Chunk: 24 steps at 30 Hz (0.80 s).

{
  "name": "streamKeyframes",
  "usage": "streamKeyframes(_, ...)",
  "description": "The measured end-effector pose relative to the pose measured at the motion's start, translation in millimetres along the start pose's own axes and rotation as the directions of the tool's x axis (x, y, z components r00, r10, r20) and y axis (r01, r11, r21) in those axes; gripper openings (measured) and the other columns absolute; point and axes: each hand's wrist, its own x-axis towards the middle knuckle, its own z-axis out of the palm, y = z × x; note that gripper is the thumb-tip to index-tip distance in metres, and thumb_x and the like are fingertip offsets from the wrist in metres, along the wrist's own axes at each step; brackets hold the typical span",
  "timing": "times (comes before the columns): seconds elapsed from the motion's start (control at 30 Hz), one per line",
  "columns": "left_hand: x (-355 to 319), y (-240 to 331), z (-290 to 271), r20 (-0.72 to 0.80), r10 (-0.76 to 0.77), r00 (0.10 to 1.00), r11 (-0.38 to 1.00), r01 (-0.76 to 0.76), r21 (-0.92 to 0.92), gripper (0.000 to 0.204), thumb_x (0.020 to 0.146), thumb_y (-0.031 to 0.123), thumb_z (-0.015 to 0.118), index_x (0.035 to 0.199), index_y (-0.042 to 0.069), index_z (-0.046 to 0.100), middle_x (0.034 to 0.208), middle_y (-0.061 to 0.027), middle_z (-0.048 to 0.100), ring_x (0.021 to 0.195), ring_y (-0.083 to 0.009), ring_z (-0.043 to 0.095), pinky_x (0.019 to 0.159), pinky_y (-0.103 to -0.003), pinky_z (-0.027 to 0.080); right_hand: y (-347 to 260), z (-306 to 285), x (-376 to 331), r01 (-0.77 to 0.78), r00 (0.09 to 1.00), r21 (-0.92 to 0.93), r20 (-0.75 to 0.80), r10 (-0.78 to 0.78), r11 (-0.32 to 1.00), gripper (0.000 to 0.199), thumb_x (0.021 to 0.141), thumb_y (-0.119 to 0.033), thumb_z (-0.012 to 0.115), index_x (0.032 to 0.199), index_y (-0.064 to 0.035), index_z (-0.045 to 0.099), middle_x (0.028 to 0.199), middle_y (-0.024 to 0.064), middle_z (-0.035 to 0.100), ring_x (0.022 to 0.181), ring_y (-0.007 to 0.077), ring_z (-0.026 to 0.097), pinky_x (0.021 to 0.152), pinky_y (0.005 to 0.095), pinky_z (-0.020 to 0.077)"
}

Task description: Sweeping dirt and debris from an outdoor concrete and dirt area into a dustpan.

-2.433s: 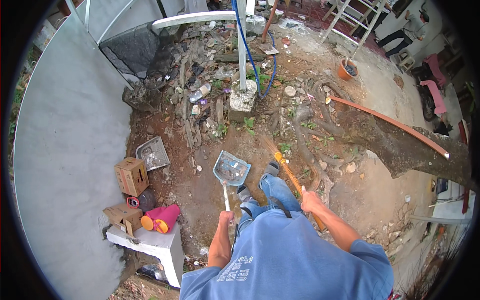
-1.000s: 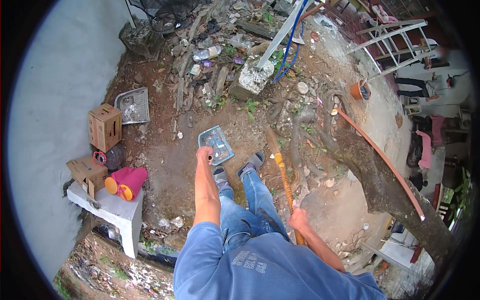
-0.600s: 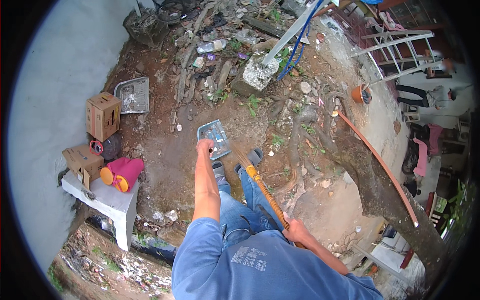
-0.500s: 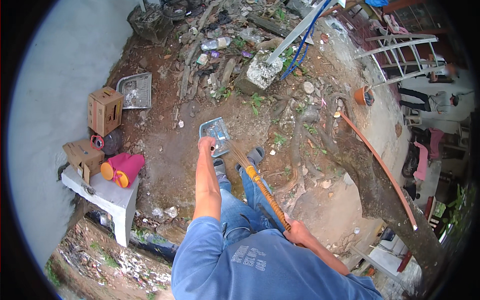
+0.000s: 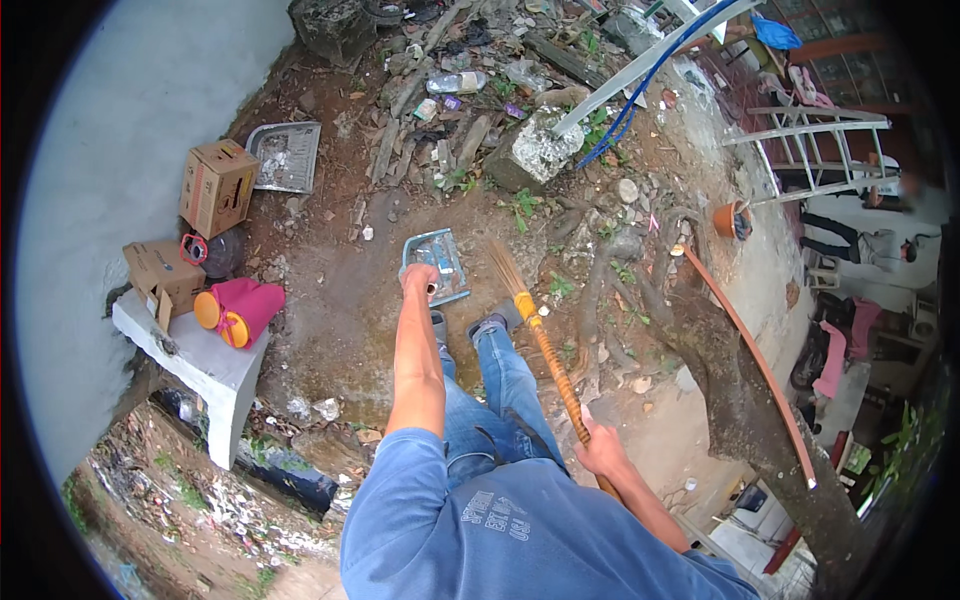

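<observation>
My left hand point(image 5: 420, 280) is closed round the upright handle of a blue-grey dustpan point(image 5: 455, 262), which is low over the dirt in front of my feet. Some bits of debris seem to lie in the pan. Further right, my right hand point(image 5: 601, 447) grips the long wrapped handle of a stick broom point(image 5: 548, 355). Its thin brown bristles point away from me, just right of the dustpan and apart from it. Yellow binding wraps the handle near the bristles. Whether the bristle tips touch the ground I cannot tell.
Tree roots point(image 5: 598, 290) and a leaning trunk lie to the right, with a long reddish strip point(image 5: 750, 345). Rubble and a plastic bottle point(image 5: 456, 83) spread ahead, near a post in a concrete block point(image 5: 535, 150). Boxes point(image 5: 218, 185) and a white bench point(image 5: 225, 375) stand left. People are far right.
The broom has swung away from the dustpan to the right, and my right hand has shifted slightly up and right. My left hand keeps its grip on the dustpan. The view has shifted a little.
</observation>
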Motion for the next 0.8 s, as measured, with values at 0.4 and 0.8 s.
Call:
streamKeyframes(0.4, -4.3, 7.5, -4.5, -0.048, -0.069, 0.996, 0.971, 0.056, -0.234, 0.024, 0.060, 0.004, 0.050, 0.079, 0.000, 0.063, 0.079, -0.0154, 0.063, 0.067, -0.0255, 0.064, 0.054, -0.036, 0.052, -11.0, 10.7, 22.6, 0.032, 0.967, 0.048, 0.252, -0.044, 0.998, 0.069, 0.070, -0.017, 0.055, 0.131, -0.0047, 0.025, 0.095, 0.0275, 0.055, 0.094, 0.0400, 0.052, 0.085, 0.0407, 0.0418)
streamKeyframes(0.8, -5.4, -3.8, -1.8, -0.088, -0.034, 0.996, 0.928, -0.001, -0.372, 0.015, 0.054, 0.003, 0.050, 0.066, -0.001, 0.058, 0.068, -0.0131, 0.060, 0.059, -0.0226, 0.062, 0.048, -0.035, 0.049, 6.7, -6.3, 6.1, -0.050, 0.984, 0.050, 0.173, 0.040, 0.997, 0.066, 0.071, -0.015, 0.053, 0.131, -0.0051, 0.026, 0.095, 0.0239, 0.057, 0.088, 0.0408, 0.053, 0.081, 0.0418, 0.0430)
